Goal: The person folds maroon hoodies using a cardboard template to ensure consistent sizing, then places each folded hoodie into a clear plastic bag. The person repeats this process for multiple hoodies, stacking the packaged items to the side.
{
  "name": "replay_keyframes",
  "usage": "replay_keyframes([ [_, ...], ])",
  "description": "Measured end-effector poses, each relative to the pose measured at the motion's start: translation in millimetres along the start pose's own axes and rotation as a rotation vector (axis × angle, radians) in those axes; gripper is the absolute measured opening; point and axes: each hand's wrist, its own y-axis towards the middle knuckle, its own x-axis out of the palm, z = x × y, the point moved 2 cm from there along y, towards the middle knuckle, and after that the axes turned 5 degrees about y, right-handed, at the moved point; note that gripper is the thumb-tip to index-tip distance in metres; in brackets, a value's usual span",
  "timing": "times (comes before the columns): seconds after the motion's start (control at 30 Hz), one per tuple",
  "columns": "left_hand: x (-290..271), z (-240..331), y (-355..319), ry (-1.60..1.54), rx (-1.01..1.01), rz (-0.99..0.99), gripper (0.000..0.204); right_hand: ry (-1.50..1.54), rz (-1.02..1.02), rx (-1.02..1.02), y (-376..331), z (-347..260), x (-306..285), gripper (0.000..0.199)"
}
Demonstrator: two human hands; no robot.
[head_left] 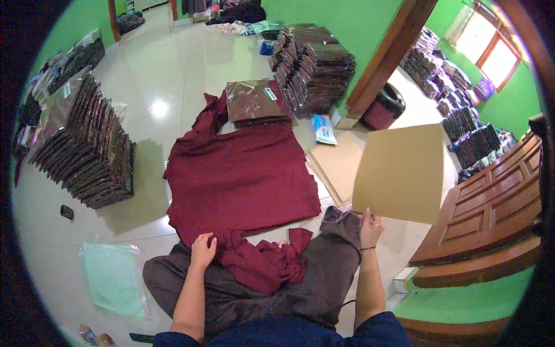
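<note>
Hand [370, 228] over glossy tile floor [156, 75], green walls [324, 17]

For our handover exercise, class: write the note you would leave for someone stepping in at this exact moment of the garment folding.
Left hand: resting on the bunched lower edge of the dark red fabric garment, which is spread flat on the tiled floor.
Right hand: holding a flat rectangular tan cardboard sheet by its lower edge, raised to the right of the garment.
Done: garment laid out; stacks of bagged dark garments stand on the left.
Left: cardboard not yet on the garment, which is unfolded and unbagged.
</note>
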Motion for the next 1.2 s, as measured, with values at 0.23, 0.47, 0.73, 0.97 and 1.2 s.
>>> replay_keyframes([
  [0.23, -0.8, 3.5, -5.0, 0.023, -0.006, -0.029, 0.03, 0.288, 0.139, 0.172, 0.4, 4.3, 4.1, 0.03],
  [0.47, 0.1, 7.3, -4.9, 0.051, -0.054, -0.004, 0.035, 0.169, -0.082, -0.295, -7.2, -107.3, 78.8, 0.023],
  [0.73, 6.4, -28.5, 19.2, -1.003, -0.551, 0.121, 0.045, 0.202, -1.067, -0.35, -170.4, -183.5, 299.7, 0.046],
  [0.97, 26.3, -39.0, 67.9, -0.876, -0.732, 0.002, 0.067, 1.084, -1.542, 1.185, -216.3, -161.5, 318.2, 0.044],
  [1.2, 22.1, -30.6, 133.6, -0.405, -0.467, 0.082, 0.042, 1.499, -1.323, 1.388, -74.3, -92.6, 200.6, 0.034],
])
